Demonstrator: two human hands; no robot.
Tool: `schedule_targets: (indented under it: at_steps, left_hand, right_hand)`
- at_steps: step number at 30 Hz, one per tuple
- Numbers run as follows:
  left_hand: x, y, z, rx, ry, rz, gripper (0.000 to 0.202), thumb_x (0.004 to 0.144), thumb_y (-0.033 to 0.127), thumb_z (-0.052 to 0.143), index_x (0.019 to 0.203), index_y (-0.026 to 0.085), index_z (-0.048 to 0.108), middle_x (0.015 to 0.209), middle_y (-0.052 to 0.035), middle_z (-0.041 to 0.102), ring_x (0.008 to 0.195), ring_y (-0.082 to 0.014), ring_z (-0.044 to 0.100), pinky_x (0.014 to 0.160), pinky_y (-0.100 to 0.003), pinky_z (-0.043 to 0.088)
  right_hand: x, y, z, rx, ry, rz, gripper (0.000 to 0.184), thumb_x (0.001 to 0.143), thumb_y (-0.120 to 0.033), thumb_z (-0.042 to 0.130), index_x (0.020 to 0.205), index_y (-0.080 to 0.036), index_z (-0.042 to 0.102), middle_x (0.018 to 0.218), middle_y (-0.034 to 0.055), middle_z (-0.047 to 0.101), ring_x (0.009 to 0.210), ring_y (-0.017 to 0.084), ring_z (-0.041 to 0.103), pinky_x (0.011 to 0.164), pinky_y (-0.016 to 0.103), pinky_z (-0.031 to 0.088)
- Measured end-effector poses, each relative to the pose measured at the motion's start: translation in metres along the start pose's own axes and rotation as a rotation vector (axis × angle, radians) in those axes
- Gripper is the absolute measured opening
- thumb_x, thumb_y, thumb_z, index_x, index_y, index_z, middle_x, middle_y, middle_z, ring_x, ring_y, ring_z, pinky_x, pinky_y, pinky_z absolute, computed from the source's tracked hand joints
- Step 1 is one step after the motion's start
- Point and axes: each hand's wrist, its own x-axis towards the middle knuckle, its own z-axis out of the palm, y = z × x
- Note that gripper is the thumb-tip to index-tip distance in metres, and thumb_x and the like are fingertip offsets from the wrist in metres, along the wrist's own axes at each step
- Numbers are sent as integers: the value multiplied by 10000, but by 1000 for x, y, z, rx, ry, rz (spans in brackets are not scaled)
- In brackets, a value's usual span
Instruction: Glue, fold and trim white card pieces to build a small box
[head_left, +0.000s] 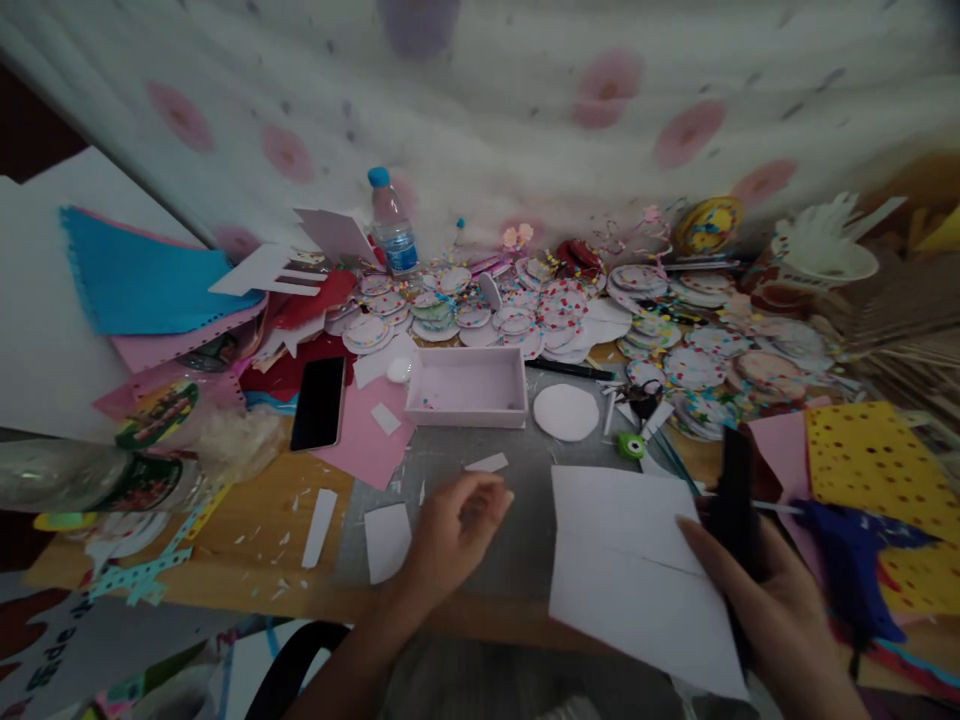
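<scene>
My right hand (787,610) grips a folded white sheet of paper (630,570) by its right side, with the thumb on top. A long black object (733,490) rises from the same hand; its kind is unclear. Over the grey cutting mat (517,560), my left hand (461,525) is curled, thumb and fingertips close together, with nothing visible in it. Just beyond it lies a small white paper strip (487,462). A shallow white box (466,390) stands farther back, beside a white paper disc (566,412).
A phone (319,402) lies left of the box on pink paper (375,450). Decorated paper discs (517,320) pile along the back, near a water bottle (394,225). A large plastic bottle (97,478) lies at left. Yellow dotted sheets (862,460) and a blue glue gun (855,560) are at right.
</scene>
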Motion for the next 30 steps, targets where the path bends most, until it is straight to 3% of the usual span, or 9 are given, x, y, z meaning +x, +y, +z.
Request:
schedule_targets:
  at_steps: [4, 9, 13, 18, 21, 24, 26, 28, 30]
  left_hand:
    - [25, -15, -15, 545, 52, 205, 340, 837, 270, 592, 1164, 181, 564, 1133, -103, 592, 1060, -257, 543, 902, -409, 447]
    - [32, -23, -25, 607, 36, 229, 310, 855, 140, 492, 1149, 205, 565, 1034, -62, 619, 1011, -225, 558, 888, -391, 452]
    - [15, -27, -56, 631, 98, 207, 287, 885, 175, 462, 1152, 223, 555, 1056, -68, 618, 1036, -231, 553, 915, -404, 439]
    - [-13, -36, -88, 634, 229, 137, 249, 890, 262, 494, 1119, 219, 581, 1111, -82, 616, 1092, -244, 538, 981, -420, 407]
    - [-27, -33, -76, 431, 310, 87, 264, 881, 302, 528, 1128, 220, 571, 1156, -88, 593, 1097, -233, 545, 991, -411, 407]
    - [-31, -26, -43, -62, 311, -26, 343, 873, 367, 546, 1186, 230, 513, 1214, -82, 587, 1081, -210, 584, 955, -364, 450]
    - [-29, -23, -22, -339, 245, -80, 418, 837, 419, 589, 1197, 226, 497, 1193, -79, 613, 1078, -220, 593, 907, -336, 478]
    - [-23, -20, -11, -462, 218, -142, 419, 815, 422, 626, 1167, 225, 511, 1116, -61, 644, 1005, -207, 611, 828, -298, 496]
    - [-18, -15, -15, -464, 245, -191, 373, 801, 398, 655, 1106, 218, 538, 998, -34, 658, 884, -177, 615, 735, -255, 493]
  right_hand:
    - [2, -10, -18, -143, 108, -34, 408, 673, -556, 673, 940, -251, 626, 900, 91, 651, 828, 269, 613, 596, 326, 464]
    - [13, -12, -21, -322, 111, -191, 417, 691, -544, 625, 947, -216, 592, 905, 95, 637, 853, 280, 601, 717, 369, 463]
    - [25, -5, -4, -333, 50, -347, 380, 685, -523, 623, 894, -211, 566, 786, 39, 604, 708, 222, 565, 637, 332, 451]
    - [19, -13, 39, -281, -82, -424, 282, 766, -482, 588, 857, -221, 533, 708, -5, 555, 657, 187, 525, 591, 293, 429]
    - [3, -19, 61, -100, -164, -332, 293, 774, -482, 610, 890, -230, 519, 686, -23, 530, 622, 176, 526, 563, 283, 442]
    - [-19, -18, 77, 220, -280, -86, 319, 800, -491, 622, 962, -265, 465, 589, -75, 447, 455, 138, 456, 420, 249, 392]
    - [-34, -15, 85, 396, -335, 23, 327, 803, -487, 637, 963, -275, 446, 587, -83, 444, 434, 124, 447, 400, 233, 380]
    - [-44, -11, 90, 471, -354, 81, 336, 797, -480, 655, 962, -269, 452, 583, -84, 456, 441, 114, 448, 408, 218, 372]
    - [-48, -7, 90, 480, -368, 101, 349, 796, -477, 661, 992, -259, 470, 584, -84, 470, 435, 102, 429, 401, 205, 348]
